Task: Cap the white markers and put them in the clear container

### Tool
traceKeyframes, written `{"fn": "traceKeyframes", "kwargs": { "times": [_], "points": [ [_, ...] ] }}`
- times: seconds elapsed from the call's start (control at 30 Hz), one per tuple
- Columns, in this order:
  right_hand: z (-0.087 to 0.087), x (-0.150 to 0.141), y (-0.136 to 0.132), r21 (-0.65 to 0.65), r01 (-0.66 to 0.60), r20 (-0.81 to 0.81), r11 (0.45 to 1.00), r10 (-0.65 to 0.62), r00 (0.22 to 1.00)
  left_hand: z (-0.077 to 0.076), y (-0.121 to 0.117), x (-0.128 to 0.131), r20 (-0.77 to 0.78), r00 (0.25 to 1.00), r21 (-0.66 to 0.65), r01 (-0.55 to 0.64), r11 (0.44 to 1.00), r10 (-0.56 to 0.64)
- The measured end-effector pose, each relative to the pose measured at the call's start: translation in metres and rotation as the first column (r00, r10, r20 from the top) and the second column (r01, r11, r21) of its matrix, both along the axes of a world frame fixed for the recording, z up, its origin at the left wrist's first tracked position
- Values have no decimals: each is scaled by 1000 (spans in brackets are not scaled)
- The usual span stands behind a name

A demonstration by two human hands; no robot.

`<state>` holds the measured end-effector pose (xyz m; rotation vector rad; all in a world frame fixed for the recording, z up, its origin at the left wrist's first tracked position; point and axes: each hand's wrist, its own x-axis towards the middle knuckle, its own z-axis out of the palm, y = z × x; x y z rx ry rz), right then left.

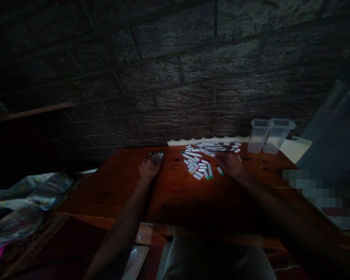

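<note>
On the wooden table [169,194], my left hand [149,169] rests with its fingers closed around several white markers [156,156] lying side by side, dark ends pointing away from me. Right of it is a loose heap of markers [214,147] with white barrels. In front of them lie several loose marker caps [195,166] with coloured ends, some green, pink or purple. My right hand [230,164] reaches the heap's right side, fingertips closed at the end of a white marker [207,153]. A single green-ended cap [219,170] lies just left of this hand.
Two clear plastic containers [259,136] stand at the table's back right. A pale scalloped strip [189,142] runs along the dark block wall [163,85]. Crumpled clear plastic bags [32,198] lie left of the table. A person's blurred shape is at the right.
</note>
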<state>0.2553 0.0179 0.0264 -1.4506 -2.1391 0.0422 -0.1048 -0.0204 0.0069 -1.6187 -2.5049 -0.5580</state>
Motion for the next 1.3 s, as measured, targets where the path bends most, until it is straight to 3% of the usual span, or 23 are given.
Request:
{"fn": "traceKeyframes", "kwargs": {
  "times": [0.1,0.3,0.97,1.3],
  "points": [
    [0,-5,-6,6,-101,-45,995,101,994,1,-2,0,15,998,-30,-59,998,59],
    [-1,-22,-19,-18,-254,-156,967,249,956,-3,2,-3,28,1000,-61,-4,998,6],
    [2,-17,-16,-45,-202,-76,978,199,977,2,-2,3,-47,997,-56,66,996,-68],
    [-1,-15,-14,-86,-191,-119,978,181,976,2,-1,5,-36,999,-51,31,998,-33]
  ]
}}
